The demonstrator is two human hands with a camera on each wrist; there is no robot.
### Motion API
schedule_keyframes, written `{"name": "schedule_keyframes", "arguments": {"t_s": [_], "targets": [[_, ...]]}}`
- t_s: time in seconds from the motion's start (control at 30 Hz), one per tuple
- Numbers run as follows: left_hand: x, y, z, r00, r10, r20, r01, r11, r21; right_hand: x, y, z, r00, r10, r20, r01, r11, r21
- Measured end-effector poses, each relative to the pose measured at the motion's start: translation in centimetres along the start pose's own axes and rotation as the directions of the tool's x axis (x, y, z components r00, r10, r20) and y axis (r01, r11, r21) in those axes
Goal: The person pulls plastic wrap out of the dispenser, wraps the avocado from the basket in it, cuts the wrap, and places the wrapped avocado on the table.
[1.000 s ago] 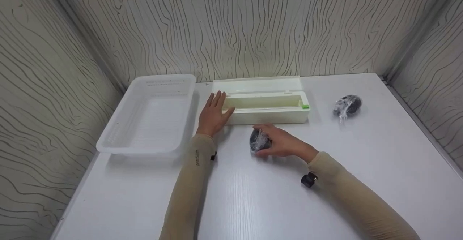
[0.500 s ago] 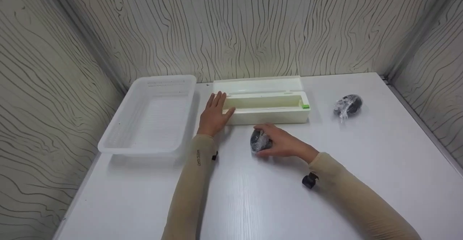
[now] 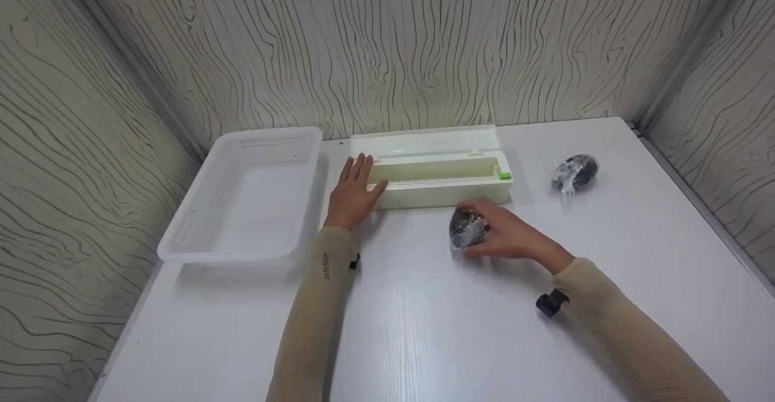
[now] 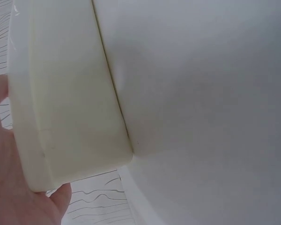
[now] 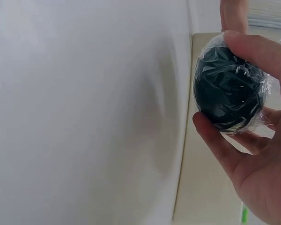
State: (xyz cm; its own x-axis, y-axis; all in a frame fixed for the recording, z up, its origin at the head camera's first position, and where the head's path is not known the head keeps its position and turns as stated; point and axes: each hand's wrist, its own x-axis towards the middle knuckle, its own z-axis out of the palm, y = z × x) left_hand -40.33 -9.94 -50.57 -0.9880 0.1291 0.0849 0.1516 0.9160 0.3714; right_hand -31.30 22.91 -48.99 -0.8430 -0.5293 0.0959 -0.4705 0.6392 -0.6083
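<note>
My right hand (image 3: pixel 508 229) grips a dark, rounded thing wrapped in clear plastic film (image 3: pixel 467 229), just in front of the box. In the right wrist view, the thumb and fingertips hold the film-wrapped thing (image 5: pixel 229 89) around its sides. Behind it lies a long white box (image 3: pixel 442 195), its lid (image 3: pixel 424 140) tipped back and a small green piece (image 3: pixel 504 176) at the right end of its front rim. My left hand (image 3: pixel 351 202) rests on the box's left end, fingers straight. The left wrist view shows that hand (image 4: pixel 14 178) against the end of the box (image 4: pixel 75 103).
A second dark thing in crumpled clear film (image 3: pixel 575 172) lies at the right rear of the white table (image 3: pixel 399 329). On the left stands a shallow translucent white tray (image 3: pixel 242 255). Wood-patterned walls (image 3: pixel 387 45) close in the back and both sides.
My right hand has moved to the right along the box's front with the film-wrapped thing in its grip. The left hand stays on the box; the view has shifted slightly.
</note>
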Motion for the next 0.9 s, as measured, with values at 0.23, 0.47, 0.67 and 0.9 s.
{"name": "schedule_keyframes", "arguments": {"t_s": [0.23,0.47,0.67,0.9], "targets": [[0.0,-0.2,-0.3,1.000,-0.007,0.000,0.007,1.000,0.000,-2.0,2.3,-3.4,0.993,0.091,-0.071,-0.093,0.996,-0.017],[0.0,0.1,-0.3,1.000,0.004,-0.014,-0.004,1.000,-0.020,-4.7,4.1,-7.1,0.957,0.239,-0.166,-0.242,0.970,0.006],[0.0,0.1,-0.2,1.000,0.011,-0.024,-0.011,1.000,-0.018,-6.6,5.8,-9.1,0.915,0.302,-0.268,-0.318,0.948,-0.018],[0.0,0.0,-0.1,0.999,0.026,-0.021,-0.026,1.000,-0.014,-8.3,8.0,-9.7,0.877,0.354,-0.326,-0.383,0.924,-0.025]]}}
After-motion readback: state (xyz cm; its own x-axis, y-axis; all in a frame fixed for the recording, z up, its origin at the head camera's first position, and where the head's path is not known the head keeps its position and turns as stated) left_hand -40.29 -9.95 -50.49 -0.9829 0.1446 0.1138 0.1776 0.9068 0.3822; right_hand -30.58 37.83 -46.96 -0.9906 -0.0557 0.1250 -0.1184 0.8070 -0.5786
